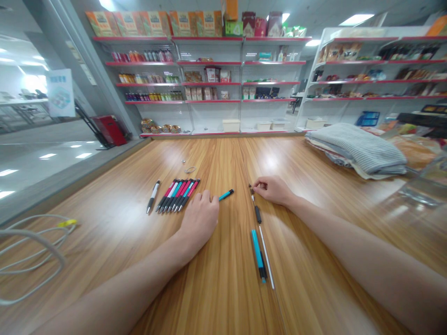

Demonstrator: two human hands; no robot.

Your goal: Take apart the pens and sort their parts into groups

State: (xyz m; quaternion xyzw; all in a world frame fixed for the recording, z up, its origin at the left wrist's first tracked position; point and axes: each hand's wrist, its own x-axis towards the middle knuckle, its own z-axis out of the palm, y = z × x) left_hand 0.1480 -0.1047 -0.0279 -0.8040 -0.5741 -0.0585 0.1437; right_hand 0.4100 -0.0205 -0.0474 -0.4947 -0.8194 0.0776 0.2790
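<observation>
My left hand (200, 218) is closed around a turquoise pen (226, 195); its black end sticks out to the right and the rest is hidden by my fingers. To its left lies a row of several pink, turquoise and white pens (178, 194). My right hand (272, 190) has its fingers curled together at some small dark and white pen parts (251, 190); whether it grips one cannot be made out. Below these parts lie a black rubber grip (258, 214), a thin white refill (267, 258) and a turquoise barrel (257, 249) with a black clip.
A white pen (152, 197) lies apart at the left, with a thin ring (190, 170) farther back. White cable (42, 246) coils at the left edge. Folded striped cloth (359, 146) and a clear container (428, 179) occupy the right. Stocked shelves (209, 83) stand behind the table.
</observation>
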